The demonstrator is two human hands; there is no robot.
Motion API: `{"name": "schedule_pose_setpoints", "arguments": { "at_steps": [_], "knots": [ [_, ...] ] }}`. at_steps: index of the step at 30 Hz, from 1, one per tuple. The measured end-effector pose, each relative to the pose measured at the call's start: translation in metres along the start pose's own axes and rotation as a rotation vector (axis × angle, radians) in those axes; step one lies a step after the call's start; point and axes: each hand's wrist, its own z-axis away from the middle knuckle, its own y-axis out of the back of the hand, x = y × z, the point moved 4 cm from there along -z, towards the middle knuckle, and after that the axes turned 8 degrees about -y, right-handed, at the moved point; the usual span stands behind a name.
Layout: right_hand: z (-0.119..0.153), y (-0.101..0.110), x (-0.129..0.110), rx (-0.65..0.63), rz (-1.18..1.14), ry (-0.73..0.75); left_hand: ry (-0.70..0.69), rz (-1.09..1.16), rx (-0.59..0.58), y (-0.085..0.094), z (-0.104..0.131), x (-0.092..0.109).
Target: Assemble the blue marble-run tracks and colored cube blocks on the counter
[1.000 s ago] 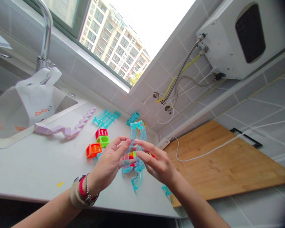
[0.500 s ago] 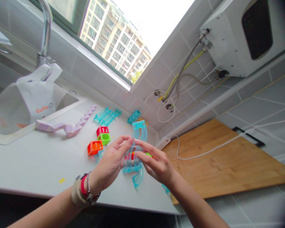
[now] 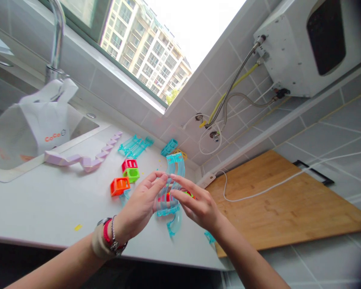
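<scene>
Left hand (image 3: 142, 202) and right hand (image 3: 200, 202) facing each other, fingertips pinching translucent blue curved track pieces (image 3: 175, 165) between them, above white countertop (image 3: 48, 208). Another blue track bend (image 3: 175, 225) just below in view. Off to left: orange cube (image 3: 119, 186), green cube (image 3: 131, 175) against pink-red cube (image 3: 129, 164), lilac zigzag strip (image 3: 90, 163). Wooden board (image 3: 276, 208) at right.

Two bare forearms reach in over the counter (image 3: 54, 204). The person's left forearm (image 3: 57, 261) slants across its front edge; the right forearm (image 3: 246, 249) rises past its front right corner. Both hands meet above the counter's right half, in a light grasp. The left hand (image 3: 142, 202) bends its fingers inward, thumb nearly against the index finger. The right hand (image 3: 200, 204) shows its back, fingers angled toward the left fingertips, just beside them.
</scene>
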Motion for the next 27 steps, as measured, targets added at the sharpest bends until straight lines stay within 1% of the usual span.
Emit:
{"name": "schedule_pose_setpoints", "arguments": {
  "at_steps": [2,4,6,8,10,12,15,18,22,24,27],
  "knots": [
    [0.001,0.000,0.004,-0.018,0.011,-0.023,-0.017,-0.027,0.000,0.000,0.000,0.001],
    [0.003,0.000,0.007,-0.019,0.006,-0.050,-0.061,-0.105,0.008,0.001,0.000,0.003],
    [0.006,0.003,0.009,0.038,-0.035,-0.105,-0.118,-0.210,0.019,0.003,0.000,0.006],
    [0.010,0.009,0.011,0.161,-0.112,-0.211,-0.167,-0.282,0.039,0.005,-0.001,0.008],
    [0.014,0.014,0.014,0.265,-0.211,-0.350,-0.193,-0.272,0.060,0.007,-0.002,0.009],
    [0.016,0.014,0.018,0.285,-0.321,-0.495,-0.196,-0.200,0.072,0.007,-0.004,0.009],
    [0.014,0.009,0.026,0.217,-0.508,-0.692,-0.169,-0.081,0.052,0.003,-0.003,0.008],
    [0.009,0.005,0.032,0.160,-0.699,-0.817,-0.111,-0.030,0.035,-0.003,0.002,0.004],
    [0.002,0.004,0.034,0.032,-0.855,-0.908,-0.054,-0.076,0.000,-0.008,0.008,-0.002],
    [0.000,0.005,0.035,-0.018,-0.884,-0.932,-0.049,-0.135,-0.031,-0.009,0.008,-0.005],
    [0.001,0.007,0.038,-0.079,-0.901,-0.964,-0.017,-0.202,-0.047,-0.007,0.008,-0.010]
  ]
}}
